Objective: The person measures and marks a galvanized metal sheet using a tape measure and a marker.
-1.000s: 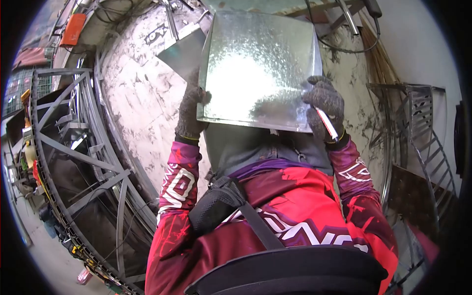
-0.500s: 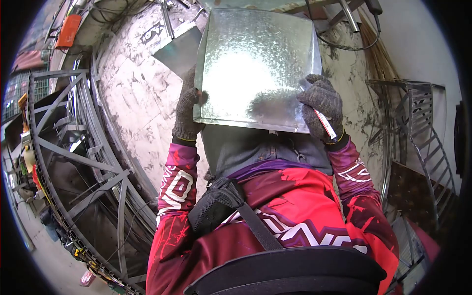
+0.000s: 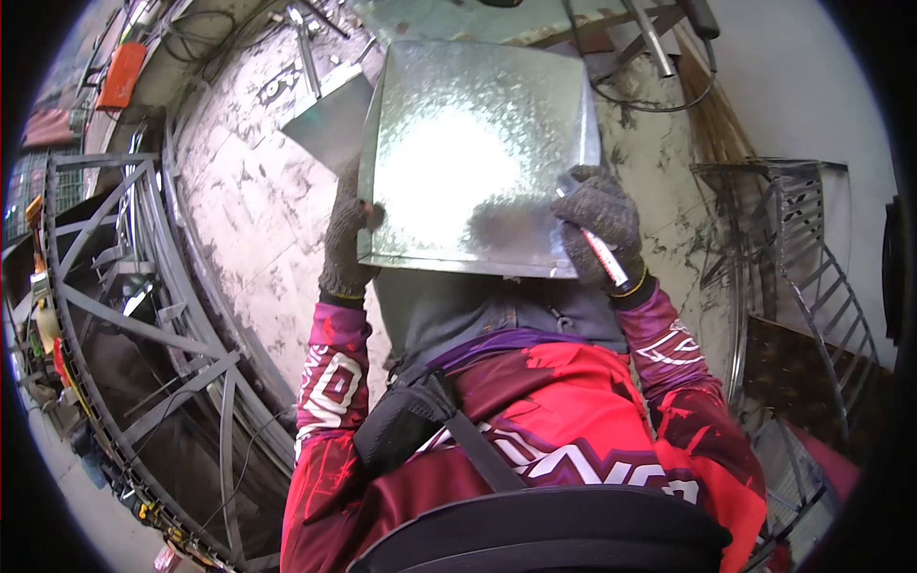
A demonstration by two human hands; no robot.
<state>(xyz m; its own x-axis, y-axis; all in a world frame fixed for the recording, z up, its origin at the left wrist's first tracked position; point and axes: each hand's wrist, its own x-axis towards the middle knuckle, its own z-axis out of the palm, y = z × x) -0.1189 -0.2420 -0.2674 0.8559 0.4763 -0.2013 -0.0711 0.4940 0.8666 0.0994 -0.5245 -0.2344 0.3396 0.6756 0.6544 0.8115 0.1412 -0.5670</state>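
A shallow galvanized sheet-metal tray [image 3: 478,105] with bent-up sides lies over my lap, its shiny inner face reflecting a bright glare. My left hand [image 3: 346,244], in a dark knitted glove, is closed around the tray's left side, with a fingertip showing over the rim. At the tray's right side, my gloved right hand [image 3: 611,215] is closed on a white-and-red marker pen [image 3: 604,256]. The pen slants through the fist and its lower end sticks out toward my wrist. The right fingers touch the tray's right edge.
Left stands a grey metal frame [image 3: 143,315] with long metal strips behind it. A flat sheet-metal piece [image 3: 330,116] lies beyond my left hand. An orange box [image 3: 121,74] sits at the upper left. On the right are a ladder-like metal frame [image 3: 807,220] and a cable [image 3: 659,107].
The whole view has shifted slightly, so everything appears a little lower and further left. Both hands keep their places at the tray's sides.
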